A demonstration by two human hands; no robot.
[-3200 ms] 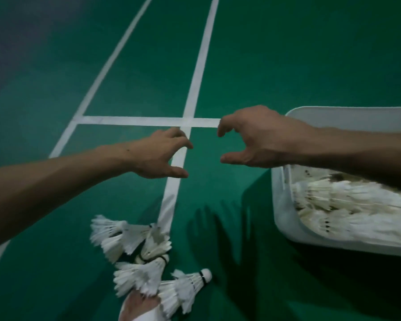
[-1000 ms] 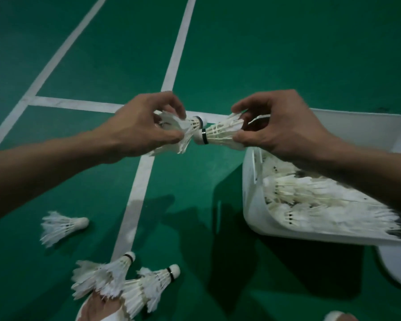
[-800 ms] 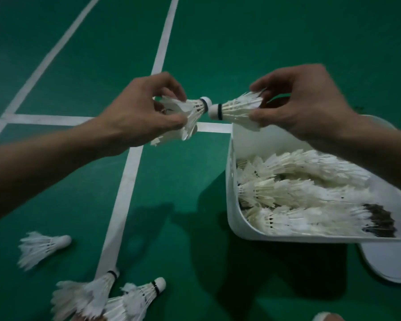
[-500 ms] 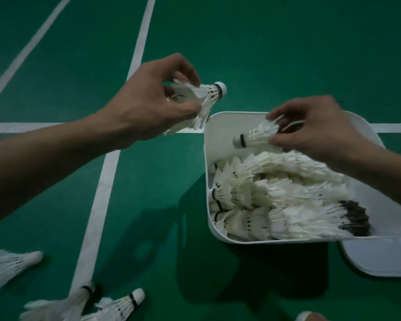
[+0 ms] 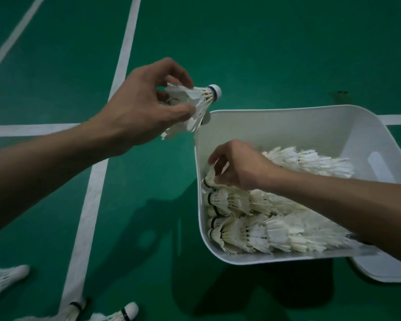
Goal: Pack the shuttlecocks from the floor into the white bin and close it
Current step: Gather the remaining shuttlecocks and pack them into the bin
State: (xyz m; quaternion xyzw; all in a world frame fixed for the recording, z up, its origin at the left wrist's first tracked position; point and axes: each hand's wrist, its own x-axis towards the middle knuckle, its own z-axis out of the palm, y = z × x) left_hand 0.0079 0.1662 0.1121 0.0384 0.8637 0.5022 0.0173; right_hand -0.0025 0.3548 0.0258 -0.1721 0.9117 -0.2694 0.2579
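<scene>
While the left hand [image 5: 139, 110] pinches a shuttlecock [image 5: 195, 100] by its feathers between thumb and fingertips, the cork end pokes out to the right, away from the palm, hanging in the air just past the top-left corner of the white bin [image 5: 276, 121]. Right hand [image 5: 239, 165] is down inside the bin, fingers curled onto the feathers of another shuttlecock [image 5: 210, 178] sitting against the left wall, on top of the rows of stacked shuttlecocks [image 5: 264, 232] already packed in there. Can't really tell if it's properly gripping that one or just touching it. Bin is open, sitting on the green floor [image 5: 241, 42], with what looks like its lid [image 5: 384, 272] lying flat under the lower right corner. A few loose shuttlecocks [image 5: 2, 278] lie on the floor at bottom left, near the white line [image 5: 88, 205].
</scene>
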